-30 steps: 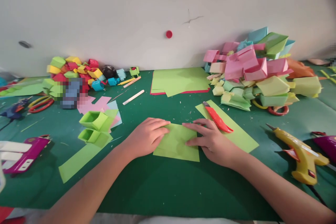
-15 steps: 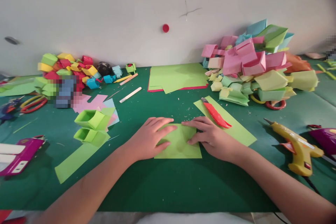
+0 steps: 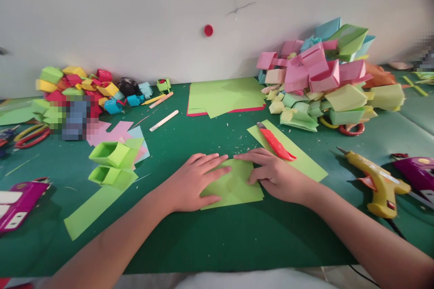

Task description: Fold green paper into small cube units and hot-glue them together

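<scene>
A light green sheet of paper [image 3: 237, 185] lies on the green table between my hands, with two slightly offset layers at its lower right corner. My left hand [image 3: 195, 183] rests flat on its left side, fingers spread and holding nothing. On the upper right part is my right hand [image 3: 276, 174], its index finger stretched along the far edge and the other fingers bent against the paper. Those hands hide parts of the sheet's edges. A red utility knife [image 3: 276, 143] lies on a green paper strip [image 3: 307, 162] just beyond my right hand.
Green folded paper boxes [image 3: 110, 153] sit at left beside a green strip [image 3: 91, 210]. A yellow glue gun [image 3: 379, 183] lies at right. Green sheets [image 3: 227, 95], a pile of paper shapes [image 3: 315, 72] and a white pen-like stick [image 3: 164, 120] are farther back.
The green sheet has turned slightly, its near edge now slanting, and its lower right corner shows offset layers. Both hands stay on it. The whole view has shifted a little.
</scene>
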### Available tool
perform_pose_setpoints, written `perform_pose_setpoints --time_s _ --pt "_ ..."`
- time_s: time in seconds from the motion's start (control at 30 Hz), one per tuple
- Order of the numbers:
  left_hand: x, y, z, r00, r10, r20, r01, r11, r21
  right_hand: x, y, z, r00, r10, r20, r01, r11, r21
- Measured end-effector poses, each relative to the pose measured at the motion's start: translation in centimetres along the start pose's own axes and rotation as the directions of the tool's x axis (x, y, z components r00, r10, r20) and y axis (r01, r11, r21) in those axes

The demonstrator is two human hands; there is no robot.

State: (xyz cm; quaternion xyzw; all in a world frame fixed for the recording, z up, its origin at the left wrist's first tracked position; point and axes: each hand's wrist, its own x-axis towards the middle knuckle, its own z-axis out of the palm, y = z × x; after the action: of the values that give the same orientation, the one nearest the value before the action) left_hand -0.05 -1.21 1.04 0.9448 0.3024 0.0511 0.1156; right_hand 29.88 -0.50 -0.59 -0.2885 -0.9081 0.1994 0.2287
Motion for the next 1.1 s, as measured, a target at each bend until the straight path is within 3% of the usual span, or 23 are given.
perform_pose_setpoints --time_s 0.5,0.87,1.1 --pt "-0.16 0.03 -0.58 0.995 -0.004 0.098 0.004 1.000 0.001 0.03 -0.08 -0.14 0.999 -0.014 0.032 0.013 1.000 0.026" --pt "-0.27 -0.19 -0.29 0.999 0.011 0.051 -0.010 1.000 -0.020 0.09 -0.23 -0.21 0.999 -0.005 0.038 0.003 0.999 0.039" --pt "-0.23 -0.13 -0.41 0.997 0.004 0.079 -0.004 1.000 -0.004 0.05 -0.29 -0.20 0.999 -0.002 0.039 0.000 0.999 0.039"
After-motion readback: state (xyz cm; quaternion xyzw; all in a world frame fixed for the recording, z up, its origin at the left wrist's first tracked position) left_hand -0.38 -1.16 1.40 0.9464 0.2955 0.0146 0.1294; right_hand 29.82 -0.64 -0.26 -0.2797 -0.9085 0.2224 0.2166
